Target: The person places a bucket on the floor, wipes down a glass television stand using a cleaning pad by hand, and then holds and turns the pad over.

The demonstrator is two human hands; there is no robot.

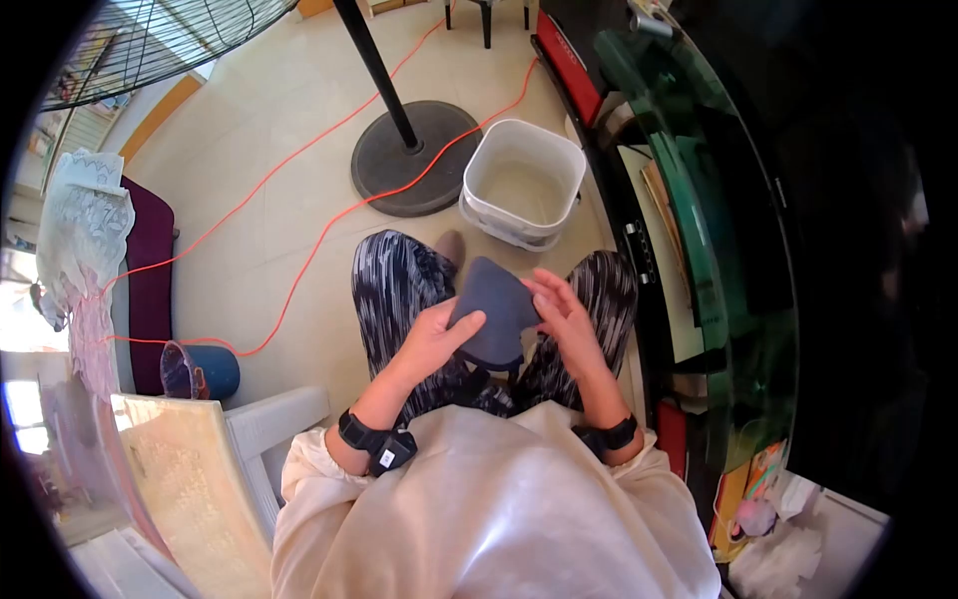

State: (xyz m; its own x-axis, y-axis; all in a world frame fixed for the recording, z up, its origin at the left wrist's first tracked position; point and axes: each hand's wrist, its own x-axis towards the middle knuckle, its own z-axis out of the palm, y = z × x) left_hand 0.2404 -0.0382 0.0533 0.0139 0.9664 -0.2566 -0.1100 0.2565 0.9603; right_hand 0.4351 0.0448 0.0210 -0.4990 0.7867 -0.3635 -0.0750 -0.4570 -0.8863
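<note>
A dark grey-blue piece, flat and cloth-like with a rounded lower edge, is held above my lap between both hands. I cannot make out its exact kind. My left hand grips its left side, thumb on top and the other fingers hidden beneath. At the right edge, my right hand pinches the piece with its fingertips, the fingers bent. Black straps with small boxes are around both wrists. Under the piece are my knees in patterned black-and-white trousers.
A white bucket stands beyond my knees, beside a round black stand base. Red cords run across the tiled floor. A blue bin lies at left. Glass-fronted shelving lines the right side.
</note>
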